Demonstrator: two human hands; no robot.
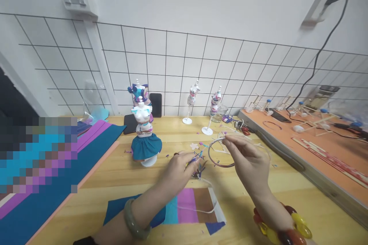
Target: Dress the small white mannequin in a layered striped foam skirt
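My right hand (248,159) pinches the upper edge of a thin hoop (209,155), part of which looks whitish. To its left, my left hand (181,168) is closed with thumb and finger together on something small with blue and yellow showing; its kind is too small to tell. A thin white cord (212,209) loops below my hands over a striped piece of fabric (186,204) in blue, purple, brown and white. Several small scraps (198,174) lie just beyond my left hand. A white flower-shaped piece (194,146) lies behind them.
A small dress form (142,116) wears a teal skirt (146,146), another stands behind it. Two more forms (193,95) (216,101) stand near the gridded wall. Fabric rolls (94,153) lie left. At right, an orange board (319,145) bears sticks and wooden frames.
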